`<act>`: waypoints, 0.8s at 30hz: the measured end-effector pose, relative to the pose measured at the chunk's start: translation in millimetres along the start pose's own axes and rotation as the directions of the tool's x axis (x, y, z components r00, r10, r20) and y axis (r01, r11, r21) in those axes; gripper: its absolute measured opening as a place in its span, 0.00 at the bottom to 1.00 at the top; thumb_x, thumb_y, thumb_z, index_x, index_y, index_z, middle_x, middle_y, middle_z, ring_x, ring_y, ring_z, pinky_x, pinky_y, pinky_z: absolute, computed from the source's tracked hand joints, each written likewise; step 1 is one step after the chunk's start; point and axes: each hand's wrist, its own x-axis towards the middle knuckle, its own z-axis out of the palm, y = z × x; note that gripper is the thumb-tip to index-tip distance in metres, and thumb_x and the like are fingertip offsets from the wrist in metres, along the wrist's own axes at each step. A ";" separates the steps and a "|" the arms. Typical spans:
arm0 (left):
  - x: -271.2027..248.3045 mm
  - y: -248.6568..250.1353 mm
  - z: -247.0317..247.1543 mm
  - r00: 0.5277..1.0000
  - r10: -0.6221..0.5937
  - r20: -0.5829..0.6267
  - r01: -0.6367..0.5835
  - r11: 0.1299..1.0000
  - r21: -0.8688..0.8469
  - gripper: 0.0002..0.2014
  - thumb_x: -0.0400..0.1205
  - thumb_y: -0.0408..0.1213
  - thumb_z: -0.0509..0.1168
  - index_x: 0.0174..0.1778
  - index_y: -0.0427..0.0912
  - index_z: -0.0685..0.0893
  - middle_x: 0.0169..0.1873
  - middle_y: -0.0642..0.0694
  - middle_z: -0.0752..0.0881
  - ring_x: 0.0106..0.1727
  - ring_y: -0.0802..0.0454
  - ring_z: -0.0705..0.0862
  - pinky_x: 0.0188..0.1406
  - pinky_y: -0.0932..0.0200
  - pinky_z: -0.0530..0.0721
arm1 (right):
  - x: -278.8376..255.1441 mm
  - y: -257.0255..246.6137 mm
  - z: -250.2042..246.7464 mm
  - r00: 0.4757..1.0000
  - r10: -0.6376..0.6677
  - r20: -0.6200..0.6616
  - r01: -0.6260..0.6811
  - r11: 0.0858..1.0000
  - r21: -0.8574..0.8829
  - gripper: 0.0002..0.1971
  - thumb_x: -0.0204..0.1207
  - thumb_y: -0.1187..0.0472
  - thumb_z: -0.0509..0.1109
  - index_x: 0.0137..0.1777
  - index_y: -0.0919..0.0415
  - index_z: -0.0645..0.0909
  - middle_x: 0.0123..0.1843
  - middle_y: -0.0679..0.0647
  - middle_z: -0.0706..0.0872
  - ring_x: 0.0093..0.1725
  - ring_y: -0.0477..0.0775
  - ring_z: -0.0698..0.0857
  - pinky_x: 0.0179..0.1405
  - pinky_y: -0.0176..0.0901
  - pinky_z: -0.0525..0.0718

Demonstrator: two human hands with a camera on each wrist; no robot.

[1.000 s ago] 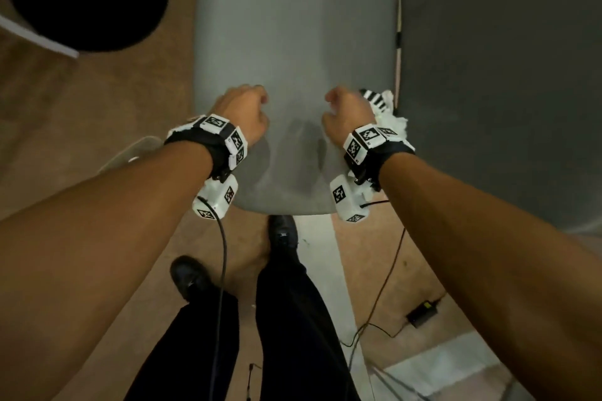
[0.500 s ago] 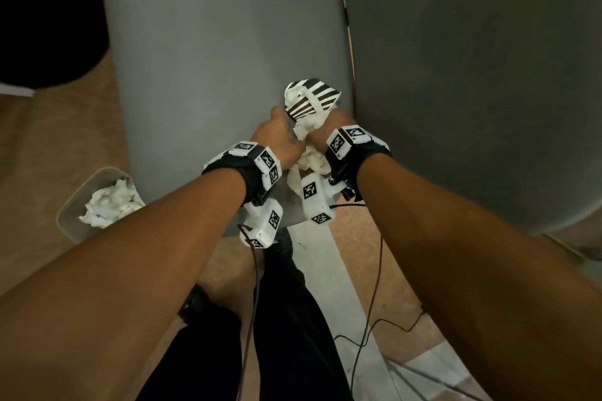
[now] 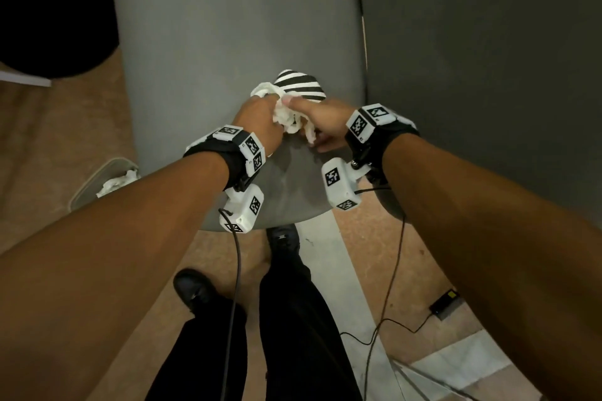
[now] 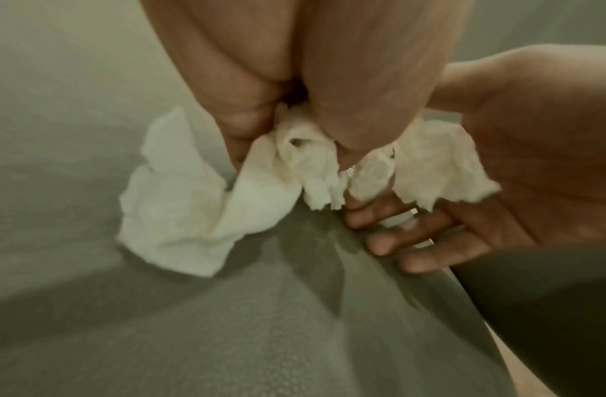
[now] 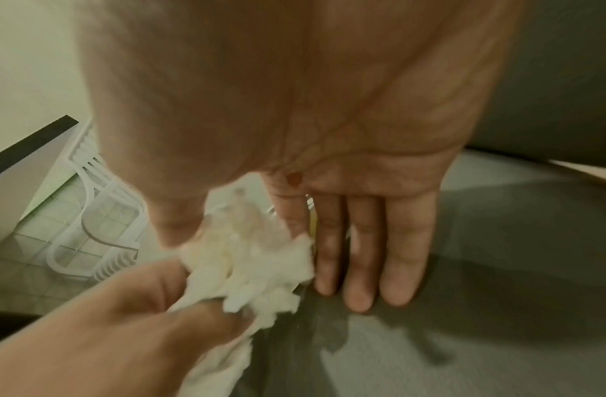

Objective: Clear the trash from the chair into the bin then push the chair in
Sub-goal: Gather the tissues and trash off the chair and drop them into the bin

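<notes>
Over the grey chair seat (image 3: 211, 42) both hands meet on one trash bundle: crumpled white tissue (image 3: 286, 119) with a black-and-white striped wrapper (image 3: 301, 85) sticking out beyond it. My left hand (image 3: 265, 114) grips the tissue (image 4: 179, 209) with curled fingers. My right hand (image 3: 309, 111) pinches the bundle under its thumb. Its other fingers (image 5: 363, 255) lie straight just above the seat, and tissue (image 5: 247, 263) fills its palm. A small bin (image 3: 107, 166) with white tissue inside stands on the floor left of the chair.
A dark grey panel (image 3: 488, 75) stands close to the chair's right edge. A black round object (image 3: 49, 10) sits at top left. My legs and black shoes (image 3: 195, 290) are at the chair's near edge, and cables with a black adapter (image 3: 444, 303) lie on the floor to the right.
A second ago the hands were apart on the seat, the right holding the striped wrapper. They came together, and the left now grips the tissue while the right's fingers have straightened.
</notes>
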 end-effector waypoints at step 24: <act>-63.7 -71.5 -69.0 0.984 -0.100 -0.147 0.100 0.995 -0.006 0.06 0.73 0.35 0.64 0.45 0.44 0.80 0.52 0.42 0.80 0.44 0.44 0.83 0.39 0.56 0.78 | 7.2 -65.6 99.7 0.879 -0.427 -0.212 0.387 0.899 -0.208 0.07 0.77 0.56 0.69 0.54 0.52 0.83 0.39 0.47 0.86 0.40 0.51 0.87 0.43 0.45 0.87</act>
